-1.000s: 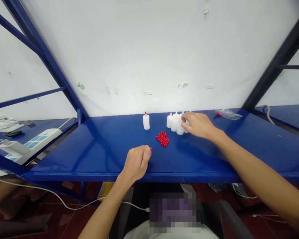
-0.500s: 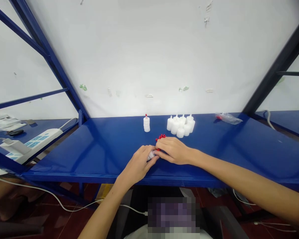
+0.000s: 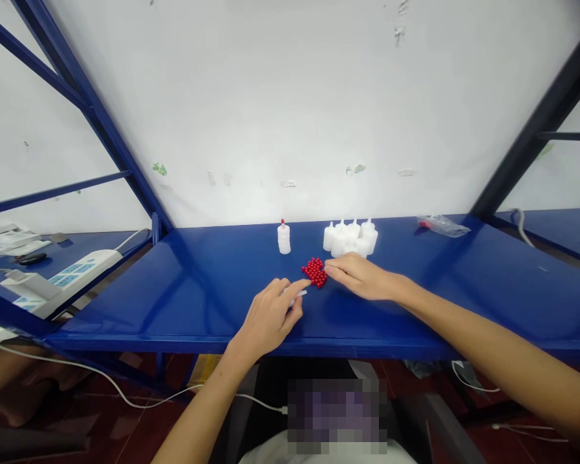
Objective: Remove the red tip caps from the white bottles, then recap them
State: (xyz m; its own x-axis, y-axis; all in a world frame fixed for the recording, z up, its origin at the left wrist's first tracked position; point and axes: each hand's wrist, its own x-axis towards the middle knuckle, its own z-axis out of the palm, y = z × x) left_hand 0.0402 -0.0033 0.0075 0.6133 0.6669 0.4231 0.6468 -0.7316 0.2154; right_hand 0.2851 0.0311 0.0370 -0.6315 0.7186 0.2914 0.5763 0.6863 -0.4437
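Observation:
My left hand [image 3: 273,312] is closed around a small white squeeze bottle [image 3: 298,295], which lies on its side with its pale nozzle pointing right. Fingers hide most of the bottle, and no red shows on the nozzle. Just beyond its tip, a pile of small red caps [image 3: 314,270] is spread on the blue table [image 3: 212,296]. At the pile's right edge is my right hand [image 3: 360,277], fingers and thumb drawn together; whatever is between them is hidden.
A white bottle with a red tip [image 3: 283,237] stands near the wall. Several white nozzle bottles [image 3: 338,243] cluster behind my right hand. Farther right lies a clear plastic bag [image 3: 444,225] with something red in it. A power strip [image 3: 70,280] is at the left.
My right hand has moved off the bottle's nozzle to the right, uncovering the pile of red caps. My left hand stays in nearly the same place with the bottle.

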